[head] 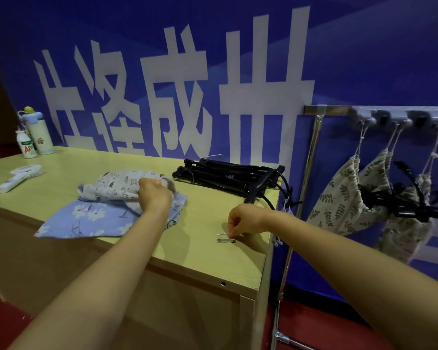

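My left hand [153, 195] grips the edge of a white patterned cloth bag [116, 184] that lies on top of a blue floral cloth [86, 221] on the wooden table [205, 258]. My right hand [243, 221] is curled over a small metal clip [225, 239] lying near the table's right edge, fingertips pinching at it. A second thin metal piece lies just above that clip.
A folded black tripod [228, 176] lies at the table's back right. A white hand-held fan [19, 176] and two bottles [34, 133] stand at the far left. To the right, a metal rack [314, 147] holds several hanging leaf-print drawstring bags [344, 195].
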Motion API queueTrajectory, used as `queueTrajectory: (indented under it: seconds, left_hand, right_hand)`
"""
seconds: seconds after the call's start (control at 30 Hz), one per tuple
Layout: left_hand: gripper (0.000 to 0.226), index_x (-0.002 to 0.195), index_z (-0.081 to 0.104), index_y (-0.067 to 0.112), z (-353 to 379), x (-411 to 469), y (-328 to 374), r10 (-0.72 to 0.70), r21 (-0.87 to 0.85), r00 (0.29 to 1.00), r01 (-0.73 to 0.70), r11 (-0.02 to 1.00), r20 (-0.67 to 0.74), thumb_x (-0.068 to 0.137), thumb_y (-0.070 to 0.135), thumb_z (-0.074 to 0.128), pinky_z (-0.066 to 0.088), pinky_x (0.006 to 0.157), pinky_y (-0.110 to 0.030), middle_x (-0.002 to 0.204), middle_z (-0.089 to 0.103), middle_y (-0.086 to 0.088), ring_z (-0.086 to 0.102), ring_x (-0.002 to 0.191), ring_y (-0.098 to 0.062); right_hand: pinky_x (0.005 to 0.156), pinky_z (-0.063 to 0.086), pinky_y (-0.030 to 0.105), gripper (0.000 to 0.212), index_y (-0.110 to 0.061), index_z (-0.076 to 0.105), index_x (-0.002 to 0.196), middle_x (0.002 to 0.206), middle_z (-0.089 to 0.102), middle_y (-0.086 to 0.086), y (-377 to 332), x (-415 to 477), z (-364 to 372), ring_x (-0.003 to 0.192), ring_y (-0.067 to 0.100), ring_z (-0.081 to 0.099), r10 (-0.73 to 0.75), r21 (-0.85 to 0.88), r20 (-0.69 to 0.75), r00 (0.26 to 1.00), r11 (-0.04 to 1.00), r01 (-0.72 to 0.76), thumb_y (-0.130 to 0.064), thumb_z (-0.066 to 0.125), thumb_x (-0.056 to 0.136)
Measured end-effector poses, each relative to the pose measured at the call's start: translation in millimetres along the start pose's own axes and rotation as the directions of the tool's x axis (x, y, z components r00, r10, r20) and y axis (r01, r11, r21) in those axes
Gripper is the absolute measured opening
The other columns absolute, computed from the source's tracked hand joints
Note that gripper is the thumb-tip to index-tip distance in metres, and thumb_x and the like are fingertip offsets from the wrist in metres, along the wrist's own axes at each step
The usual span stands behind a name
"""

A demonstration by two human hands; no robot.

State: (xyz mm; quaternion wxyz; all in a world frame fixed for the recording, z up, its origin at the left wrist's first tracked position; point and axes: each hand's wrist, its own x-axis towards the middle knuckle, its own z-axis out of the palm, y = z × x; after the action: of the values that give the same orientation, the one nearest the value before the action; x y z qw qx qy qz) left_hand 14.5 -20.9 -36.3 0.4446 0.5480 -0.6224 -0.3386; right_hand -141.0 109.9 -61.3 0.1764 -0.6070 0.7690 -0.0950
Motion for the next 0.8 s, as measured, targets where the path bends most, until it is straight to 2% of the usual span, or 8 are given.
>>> queueTrajectory:
  seconds: [0.1,0.2,0.3,0.37,0.5,0.6,0.67,0.8]
  left_hand:
    - [0.034,0.127,0.04,-0.007,-3,-3,4,0.001,0.007,1.0,-0.001,1.0,-0.011,0.1,0.009,0.029,0.045,0.082,-0.043,0.126,0.053,-0.027,0.054,0.114,-0.041]
    - [0.033,0.127,0.04,-0.008,-9,-2,2,0.006,0.041,0.999,-0.004,0.999,-0.038,0.1,0.008,0.029,0.045,0.086,-0.045,0.128,0.052,-0.028,0.053,0.115,-0.042]
    - [0.032,0.125,0.04,-0.007,-19,4,1,0.009,0.061,0.998,-0.006,0.998,-0.054,0.099,0.008,0.03,0.049,0.092,-0.049,0.126,0.053,-0.029,0.056,0.111,-0.044]
    - [0.034,0.127,0.04,-0.007,-25,4,4,0.001,0.052,0.999,0.002,0.999,-0.05,0.1,0.01,0.029,0.047,0.091,-0.047,0.128,0.052,-0.029,0.054,0.113,-0.044]
    - [0.034,0.125,0.042,-0.007,-43,4,20,0.002,-0.032,0.998,-0.004,0.999,-0.064,0.101,0.013,0.029,0.044,0.085,-0.042,0.13,0.051,-0.027,0.052,0.115,-0.041]
    - [0.027,0.116,0.043,-0.004,-63,0,32,0.006,-0.045,0.995,-0.011,0.999,-0.102,0.102,0.013,0.028,0.04,0.093,-0.037,0.131,0.051,-0.024,0.051,0.112,-0.034]
    - [0.025,0.114,0.046,-0.003,-79,-2,40,0.052,-0.049,0.989,-0.059,0.997,-0.138,0.1,0.009,0.03,0.04,0.098,-0.04,0.129,0.053,-0.025,0.051,0.117,-0.037]
    - [0.034,0.126,0.041,-0.01,-111,-7,52,0.066,-0.044,0.981,-0.075,0.996,-0.182,0.101,0.01,0.03,0.04,0.098,-0.042,0.13,0.051,-0.029,0.05,0.121,-0.04]
  right_hand:
    - [0.092,0.047,0.033,0.026,-0.004,0.063,0.112,0.115,0.063,0.014,-1,1,4,0.103,0.025,0.057,0.024,-0.006,-0.027,0.999,1.0,-0.025,-0.019,0.058,0.091]
    - [0.094,0.048,0.036,0.028,-0.002,0.062,0.113,0.116,0.063,0.017,-2,3,6,0.109,0.029,0.058,0.058,-0.028,-0.066,0.996,0.998,-0.06,-0.021,0.054,0.093]
    - [0.094,0.048,0.036,0.027,-0.001,0.061,0.113,0.115,0.063,0.017,-3,6,5,0.108,0.029,0.059,0.089,0.043,-0.138,0.986,0.995,-0.084,-0.018,0.049,0.096]
    - [0.092,0.05,0.034,0.026,-0.001,0.061,0.112,0.112,0.065,0.015,-8,8,2,0.104,0.027,0.062,0.102,0.154,-0.199,0.975,0.986,-0.072,-0.017,0.048,0.097]
    - [0.086,0.051,0.033,0.02,-0.002,0.059,0.104,0.108,0.068,0.014,-35,14,-10,0.098,0.024,0.064,0.048,0.396,-0.333,0.942,0.913,0.094,-0.016,0.048,0.097]
    - [0.076,0.049,0.028,0.009,-0.01,0.054,0.093,0.106,0.069,0.015,-75,16,-17,0.088,0.018,0.063,-0.08,0.48,-0.385,0.92,0.834,0.273,-0.014,0.047,0.097]
    - [0.071,0.049,0.023,0.017,-0.016,0.051,0.081,0.103,0.071,0.017,-105,19,-18,0.082,0.015,0.063,-0.16,0.483,-0.405,0.9,0.799,0.36,-0.012,0.048,0.097]
    - [0.085,0.054,0.038,0.019,-0.022,0.052,0.076,0.099,0.071,0.012,-152,19,-13,0.092,0.021,0.067,-0.217,0.43,-0.466,0.858,0.792,0.434,-0.017,0.052,0.095]
